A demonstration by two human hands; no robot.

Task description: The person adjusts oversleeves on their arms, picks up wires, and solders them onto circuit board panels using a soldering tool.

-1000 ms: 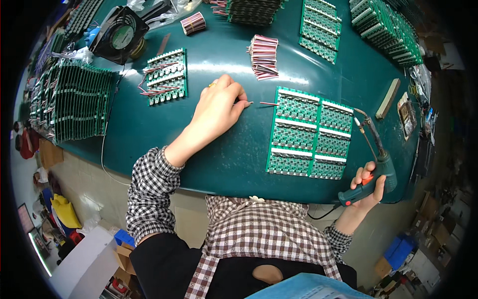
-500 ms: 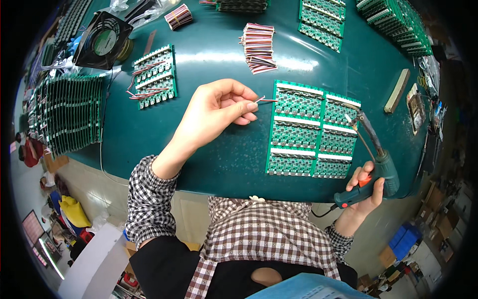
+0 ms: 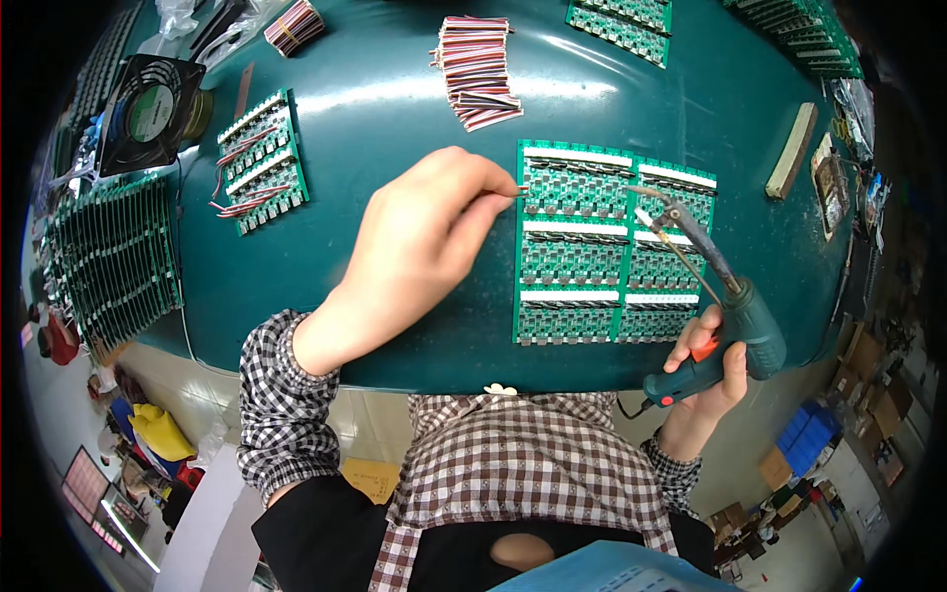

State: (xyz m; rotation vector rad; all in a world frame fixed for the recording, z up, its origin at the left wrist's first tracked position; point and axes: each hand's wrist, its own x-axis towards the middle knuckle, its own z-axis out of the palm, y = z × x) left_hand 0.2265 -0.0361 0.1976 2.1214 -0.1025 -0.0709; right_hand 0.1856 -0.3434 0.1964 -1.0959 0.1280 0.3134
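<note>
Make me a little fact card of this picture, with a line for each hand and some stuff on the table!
Table: dark green, shiny
Between hands: flat rectangular green circuit panel with white strips
Left hand: fingertips pinched at a thin reddish wire, by the panel's left edge
Right hand: gripping a dark green soldering gun with red trigger
Beyond left hand: row of thin red, white and black wires
Far left: square black fan

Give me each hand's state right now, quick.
Left hand: closed, pinching a thin wire at the left edge of the circuit board.
Right hand: closed, holding the green soldering gun.
</note>
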